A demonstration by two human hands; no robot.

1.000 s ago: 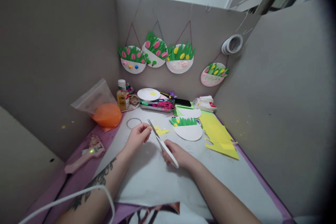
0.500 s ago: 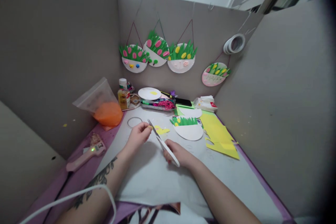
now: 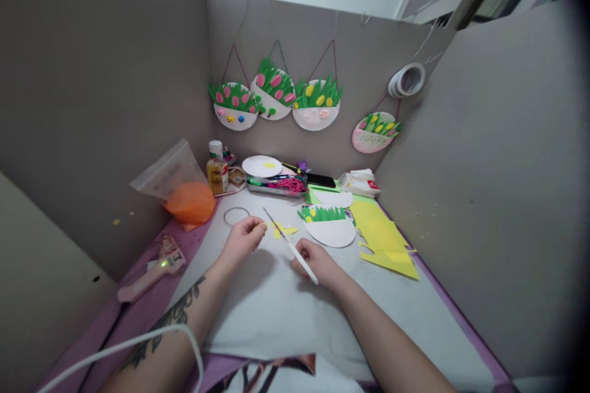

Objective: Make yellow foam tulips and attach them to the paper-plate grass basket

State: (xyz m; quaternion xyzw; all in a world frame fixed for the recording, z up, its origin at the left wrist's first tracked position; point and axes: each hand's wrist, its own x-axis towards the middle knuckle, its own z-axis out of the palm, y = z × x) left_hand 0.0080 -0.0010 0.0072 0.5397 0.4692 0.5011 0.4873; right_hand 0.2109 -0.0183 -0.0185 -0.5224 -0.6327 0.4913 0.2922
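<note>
My left hand (image 3: 244, 238) pinches a small piece of yellow paper (image 3: 263, 226), mostly hidden by the fingertips. In my right hand (image 3: 317, 263) is a pair of scissors (image 3: 295, 252) with white handles, its blades pointing up and left, close together. The blade tips are just right of my left fingertips, apart from them. Yellow paper cutouts (image 3: 284, 231) lie on the table behind the scissors. Right of these rests a white paper-plate craft (image 3: 330, 233) with green paper grass and small yellow pieces along its top.
A yellow sheet (image 3: 387, 239) with cut edges lies at right. On the left are a pink glue gun (image 3: 154, 273), a bag of orange material (image 3: 190, 201) and a glue bottle (image 3: 217, 172). A supply tray (image 3: 276, 189) stands at the back. Several plate crafts (image 3: 316, 116) hang above.
The scissors have moved slightly right, away from my left fingertips, and their blades have closed. My left hand stays nearly in place. The camera view has shifted a little.
</note>
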